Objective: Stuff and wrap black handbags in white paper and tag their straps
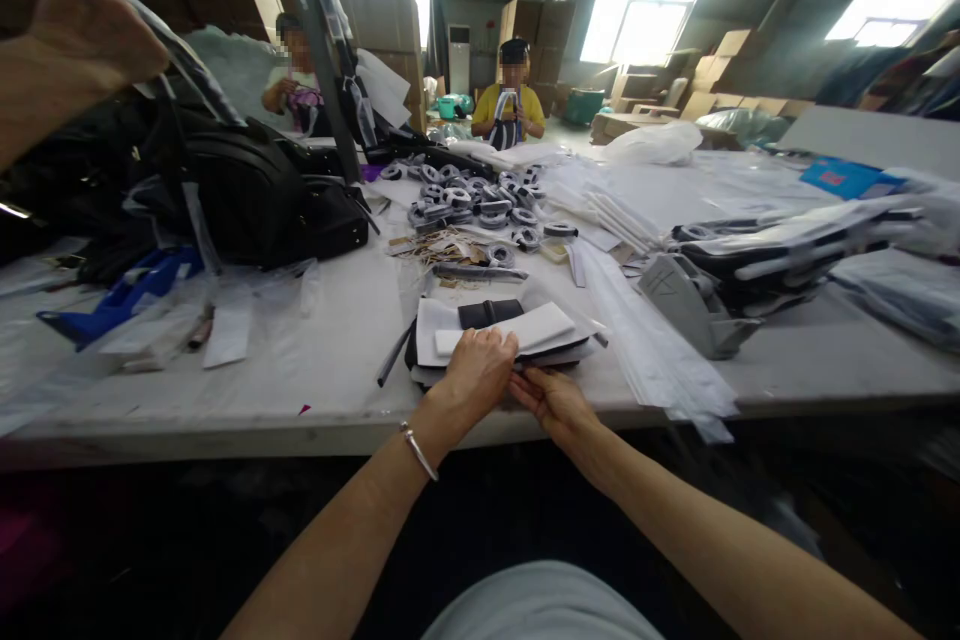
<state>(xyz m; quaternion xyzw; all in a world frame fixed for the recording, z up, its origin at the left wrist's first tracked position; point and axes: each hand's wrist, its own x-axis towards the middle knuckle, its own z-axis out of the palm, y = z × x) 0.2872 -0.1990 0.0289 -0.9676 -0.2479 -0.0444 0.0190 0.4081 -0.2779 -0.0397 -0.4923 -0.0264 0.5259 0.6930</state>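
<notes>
A flat black pouch in a clear plastic sleeve (555, 345) lies near the table's front edge, with a white card (517, 330) on top of it. My left hand (476, 375) rests curled over the near edge of the sleeve, fingers pressed down on it. My right hand (551, 400) sits just to its right, fingers pinching the sleeve's front edge. A silver bracelet (418, 450) circles my left wrist.
Several grey tape rolls (472, 200) lie mid-table. A black bag (255, 190) stands at the left, a blue tool (124, 295) in front of it. A tape dispenser (694, 305) and stacked sleeves (795, 245) are at the right. Another person's hand (90, 25) is top left; two people sit at the back.
</notes>
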